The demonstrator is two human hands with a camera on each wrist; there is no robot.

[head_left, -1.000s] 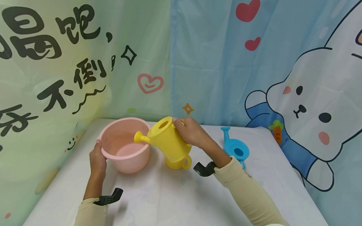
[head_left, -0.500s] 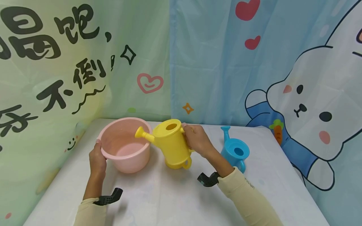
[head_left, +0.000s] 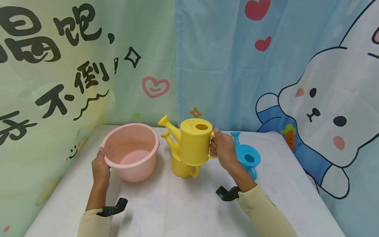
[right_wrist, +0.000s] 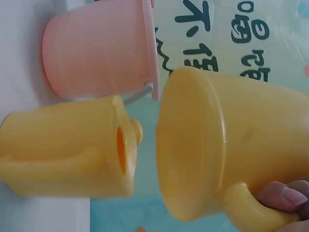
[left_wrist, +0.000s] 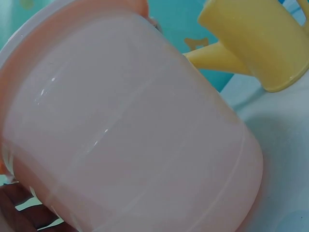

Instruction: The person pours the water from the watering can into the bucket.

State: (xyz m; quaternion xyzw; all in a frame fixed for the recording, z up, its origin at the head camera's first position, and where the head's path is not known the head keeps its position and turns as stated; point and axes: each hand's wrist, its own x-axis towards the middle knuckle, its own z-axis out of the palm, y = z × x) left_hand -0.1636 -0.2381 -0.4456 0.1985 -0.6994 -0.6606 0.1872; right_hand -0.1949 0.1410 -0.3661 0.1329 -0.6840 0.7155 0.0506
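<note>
My left hand (head_left: 100, 169) holds the pink bucket (head_left: 136, 169) by its left rim; in the left wrist view some fingers (left_wrist: 36, 212) show against its outer wall. My right hand (head_left: 225, 149) grips the handle of a yellow watering can (head_left: 193, 143), held upright above the table with its spout pointing left. Partly hidden behind and below it, a second yellow watering can (head_left: 180, 168) stands on the table. The right wrist view shows a gap between the raised can's base (right_wrist: 190, 145) and the standing can's top (right_wrist: 128, 159).
A blue watering can (head_left: 246, 150) stands just right of my right hand, its lower part partly behind my wrist. The white table (head_left: 177, 210) ends at a printed backdrop (head_left: 207, 65). Black cameras (head_left: 228, 193) sit on both wrists.
The yellow watering can in my right hand has gone from tilted toward the bucket to upright, moving right and up. The second can's spout has come into sight. My left hand stays on the bucket.
</note>
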